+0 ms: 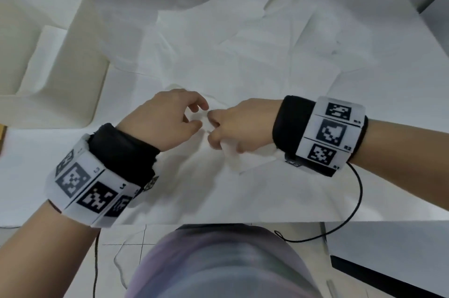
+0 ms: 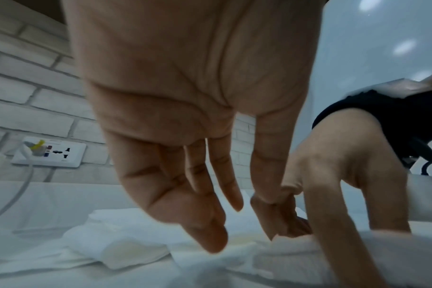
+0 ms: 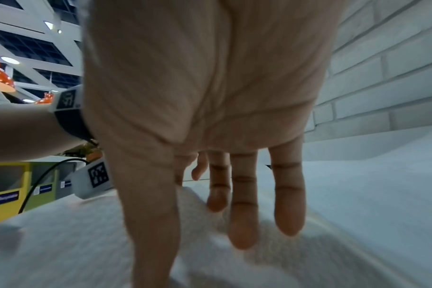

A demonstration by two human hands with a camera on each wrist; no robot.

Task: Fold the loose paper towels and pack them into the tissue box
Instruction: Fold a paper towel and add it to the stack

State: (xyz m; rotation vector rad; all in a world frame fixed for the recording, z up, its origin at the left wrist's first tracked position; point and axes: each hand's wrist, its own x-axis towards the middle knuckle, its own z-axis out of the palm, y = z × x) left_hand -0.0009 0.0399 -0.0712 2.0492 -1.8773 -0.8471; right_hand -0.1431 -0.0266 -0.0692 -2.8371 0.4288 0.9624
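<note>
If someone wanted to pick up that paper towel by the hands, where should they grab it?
Probably at the free corner of the paper towel sticking out below the right hand, coming from the near table edge. That flap lies thin and flat, so a pinch from thumb and fingertip should lift it; the rest is covered by the hands.

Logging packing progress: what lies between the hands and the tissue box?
Head view: only bare white table separates the left hand from the tissue box; the loose paper towels lie farther back.
</note>
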